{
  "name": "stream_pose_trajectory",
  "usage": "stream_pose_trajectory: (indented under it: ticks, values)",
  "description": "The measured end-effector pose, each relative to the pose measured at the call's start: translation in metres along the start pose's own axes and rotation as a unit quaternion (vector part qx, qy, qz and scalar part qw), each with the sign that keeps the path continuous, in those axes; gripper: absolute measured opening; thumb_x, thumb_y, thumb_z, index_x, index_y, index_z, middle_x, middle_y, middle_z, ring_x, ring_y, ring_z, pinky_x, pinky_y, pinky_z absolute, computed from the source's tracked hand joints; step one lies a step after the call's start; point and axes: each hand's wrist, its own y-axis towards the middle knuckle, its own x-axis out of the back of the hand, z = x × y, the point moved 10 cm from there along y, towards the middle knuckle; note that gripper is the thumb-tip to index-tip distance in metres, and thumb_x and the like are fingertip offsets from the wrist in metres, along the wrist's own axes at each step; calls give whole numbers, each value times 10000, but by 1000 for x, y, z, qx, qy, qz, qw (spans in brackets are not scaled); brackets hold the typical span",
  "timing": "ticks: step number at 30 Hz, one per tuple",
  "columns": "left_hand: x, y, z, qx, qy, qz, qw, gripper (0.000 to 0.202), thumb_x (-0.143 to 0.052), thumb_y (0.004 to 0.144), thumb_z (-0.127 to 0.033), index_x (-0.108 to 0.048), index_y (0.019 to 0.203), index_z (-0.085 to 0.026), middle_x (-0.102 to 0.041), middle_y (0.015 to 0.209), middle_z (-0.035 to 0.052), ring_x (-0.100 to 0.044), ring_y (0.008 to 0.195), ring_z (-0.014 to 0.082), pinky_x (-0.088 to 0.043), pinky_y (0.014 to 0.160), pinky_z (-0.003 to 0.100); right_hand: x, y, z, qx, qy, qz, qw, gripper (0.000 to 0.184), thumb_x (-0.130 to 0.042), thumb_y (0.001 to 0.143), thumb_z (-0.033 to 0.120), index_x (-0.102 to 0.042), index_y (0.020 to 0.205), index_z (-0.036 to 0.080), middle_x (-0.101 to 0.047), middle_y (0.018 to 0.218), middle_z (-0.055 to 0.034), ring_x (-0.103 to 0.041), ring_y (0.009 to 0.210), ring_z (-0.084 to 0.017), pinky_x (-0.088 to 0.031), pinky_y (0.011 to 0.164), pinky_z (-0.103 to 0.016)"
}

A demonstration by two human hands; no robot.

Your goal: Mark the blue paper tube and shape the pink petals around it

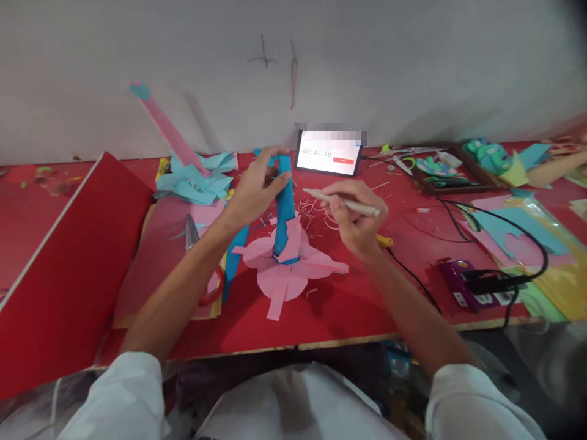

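Observation:
My left hand [257, 192] pinches the top of a blue paper strip [284, 208] that stands upright on a pink paper cut-out [284, 269] with flaps, lying on the red table [348, 311]. My right hand [355, 220] is closed round a whitish pen-like tool [343, 203], whose tip points left toward the blue strip, a short way from it. Another blue strip [233, 260] lies flat under my left wrist.
A phone [328, 153] showing a timer leans on the wall. Scissors [202, 256] lie on pink paper at left, beside a light-blue paper heap [197, 180]. A red board [59, 275] rises at far left. A power strip [477, 287] with black cables sits right, among paper crafts.

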Motion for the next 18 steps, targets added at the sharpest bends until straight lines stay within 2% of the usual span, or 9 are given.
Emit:
stream_pose_trajectory:
  ticks: [1, 3, 7, 10, 14, 18]
  values:
    - [2, 1, 4, 9, -5, 5, 1000, 405, -667, 1101, -385, -608, 1496, -319, -763, 970, 35, -728, 801, 182, -628, 724, 306, -10, 13, 3, 15, 0, 45, 999, 262, -684, 1121, 515, -807, 1039, 300, -799, 893, -12, -762, 737, -181, -683, 674, -359]
    - [8, 3, 11, 31, -16, 19, 999, 392, -666, 1079, -316, -627, 1468, -293, -753, 944, 26, -686, 748, 155, -608, 676, 274, -22, 38, 6, 36, 6, 82, 996, 292, -724, 1101, 548, -784, 964, 297, -769, 845, -15, -736, 722, -186, -668, 649, -366]
    - [27, 5, 12, 48, 17, 4, 999, 299, -678, 1044, -260, -727, 1338, -243, -700, 887, 8, -648, 748, 122, -604, 653, 211, -36, 66, 4, 54, 34, 76, 995, 307, -760, 1083, 581, -745, 946, 307, -729, 827, -11, -722, 714, -184, -624, 598, -351]
    - [36, 4, 8, 48, 42, -3, 998, 251, -678, 1055, -284, -786, 1276, -233, -685, 852, 3, -675, 773, 127, -638, 675, 207, -47, 62, -1, 47, 38, 82, 995, 310, -728, 1108, 567, -730, 946, 302, -711, 807, -13, -715, 696, -185, -620, 599, -359]
    - [41, 4, 9, 50, 46, -8, 998, 244, -654, 1079, -298, -821, 1244, -231, -710, 836, 7, -708, 732, 134, -671, 683, 245, -60, 52, -7, 31, 32, 109, 993, 275, -703, 1129, 517, -732, 973, 292, -728, 836, -16, -723, 729, -187, -633, 661, -367]
    - [43, 4, 9, 43, 51, -18, 998, 238, -647, 1088, -281, -837, 1226, -236, -716, 813, 7, -715, 694, 130, -667, 654, 235, -67, 50, -11, 20, 18, 122, 992, 254, -719, 1117, 512, -731, 1003, 286, -739, 870, -12, -720, 780, -186, -628, 714, -351]
